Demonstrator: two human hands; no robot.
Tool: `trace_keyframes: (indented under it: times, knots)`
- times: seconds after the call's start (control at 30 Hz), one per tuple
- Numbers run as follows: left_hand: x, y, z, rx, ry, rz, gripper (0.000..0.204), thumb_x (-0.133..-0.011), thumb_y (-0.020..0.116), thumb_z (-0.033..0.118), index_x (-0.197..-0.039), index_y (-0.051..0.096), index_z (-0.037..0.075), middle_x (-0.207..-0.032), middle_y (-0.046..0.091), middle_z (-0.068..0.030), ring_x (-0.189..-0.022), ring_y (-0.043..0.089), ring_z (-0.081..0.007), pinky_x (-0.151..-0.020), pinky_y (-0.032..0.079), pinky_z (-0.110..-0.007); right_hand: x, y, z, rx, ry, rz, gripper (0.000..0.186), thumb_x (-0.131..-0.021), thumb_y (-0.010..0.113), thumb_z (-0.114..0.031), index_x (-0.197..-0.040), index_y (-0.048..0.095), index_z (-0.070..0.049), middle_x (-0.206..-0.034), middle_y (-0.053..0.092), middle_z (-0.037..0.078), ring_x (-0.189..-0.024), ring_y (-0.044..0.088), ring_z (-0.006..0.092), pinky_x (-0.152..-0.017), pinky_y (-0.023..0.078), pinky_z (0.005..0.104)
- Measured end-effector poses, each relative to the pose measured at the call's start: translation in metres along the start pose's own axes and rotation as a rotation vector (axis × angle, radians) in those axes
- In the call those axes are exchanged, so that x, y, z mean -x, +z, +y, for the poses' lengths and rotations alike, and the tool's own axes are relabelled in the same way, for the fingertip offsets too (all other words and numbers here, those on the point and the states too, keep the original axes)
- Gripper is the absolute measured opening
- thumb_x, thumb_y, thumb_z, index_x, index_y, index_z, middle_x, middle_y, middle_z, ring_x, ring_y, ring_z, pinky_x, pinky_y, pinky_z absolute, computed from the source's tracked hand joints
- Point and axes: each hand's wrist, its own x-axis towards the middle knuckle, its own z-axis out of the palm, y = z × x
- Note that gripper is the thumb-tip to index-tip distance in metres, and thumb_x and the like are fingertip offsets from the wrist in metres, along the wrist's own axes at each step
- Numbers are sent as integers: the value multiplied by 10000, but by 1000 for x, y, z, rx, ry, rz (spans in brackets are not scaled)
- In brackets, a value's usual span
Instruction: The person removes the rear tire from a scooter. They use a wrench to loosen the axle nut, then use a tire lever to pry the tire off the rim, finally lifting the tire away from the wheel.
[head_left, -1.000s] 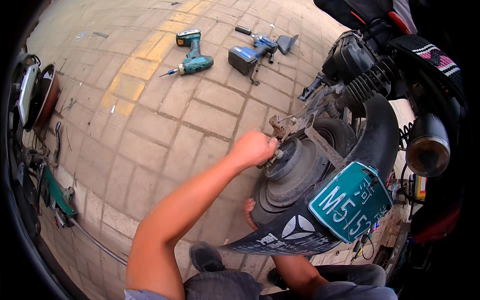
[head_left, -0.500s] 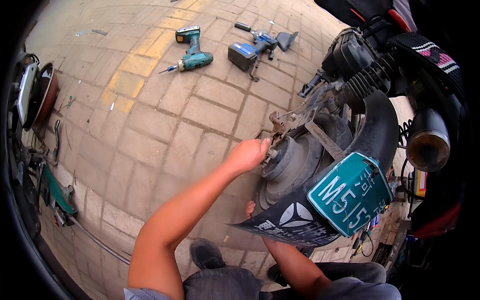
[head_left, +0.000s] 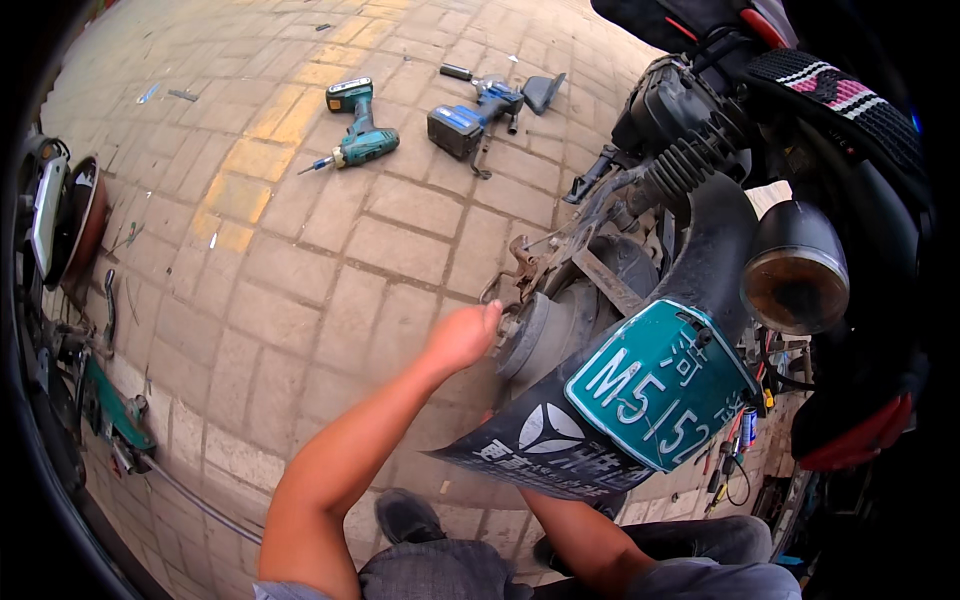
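Observation:
My left hand is closed at the axle end beside the rear wheel hub of a motorbike or scooter. Its fingertips press together there, and whatever they grip is hidden. Just above the hand, a rusty metal lever sticks out next to the hub. My right forearm reaches up behind the black mud flap. That flap covers nearly all of the right hand, so its fingers cannot be read. A green number plate is fixed to the mudguard above the flap.
On the paving lie a teal cordless drill and a blue impact wrench. An amber-lensed indicator lamp juts out at right. Another vehicle's parts, including a green piece, stand at left. Hand tools lie beyond the plate.
The view has shifted, so the wheel and plate sit further left and the drill and wrench lower. My left hand stays at the axle end. Fingertips of my right hand, visible before, are now mostly hidden.

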Motion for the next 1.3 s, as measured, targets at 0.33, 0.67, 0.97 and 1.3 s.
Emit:
trace_keyframes:
  times: [0.33, 0.67, 0.97, 1.3]
  knots:
    - [134, -147, 186, 281, 798, 683, 531, -822, 713, 278, -1218, 545, -33, -1167, 589, -176, -1058, 560, -295, -902, 445, -379, 2, 13, -1, 317, -155, -57, 554, -895, 506, -447, -1274, 488, -43, -1206, 544, 118, -1110, 522, 294, -974, 399, 432]
    - [210, -96, 396, 166, 1099, 572, 1078, -698, 843, 255, -1441, 158, -119, -1317, 415, -299, -1158, 497, -383, -976, 415, -398, -16, 15, 27, 358, -217, -226, 582, -922, 463, -495, -1303, 491, -56, -1259, 550, 123, -1156, 515, 311, -1019, 385, 451]
    - [178, -79, 417, 120, 1104, 1045, 560, -732, 726, 61, -1215, 458, -33, -943, 547, -64, -772, 540, -87, -690, 456, -202, -16, -11, 0, 225, -223, -310, 610, -947, 424, -539, -1329, 494, -68, -1307, 555, 127, -1198, 508, 327, -1058, 373, 468]
    - [159, -122, 421, 154, 970, 1115, 306, -850, 658, 182, -1039, 534, -25, -673, 422, -9, -593, 386, -73, -534, 319, -216, -43, 6, 6, 221, -208, -288, 790, -881, 406, -686, -1380, 466, -77, -1388, 502, 152, -1280, 457, 358, -1095, 325, 514]
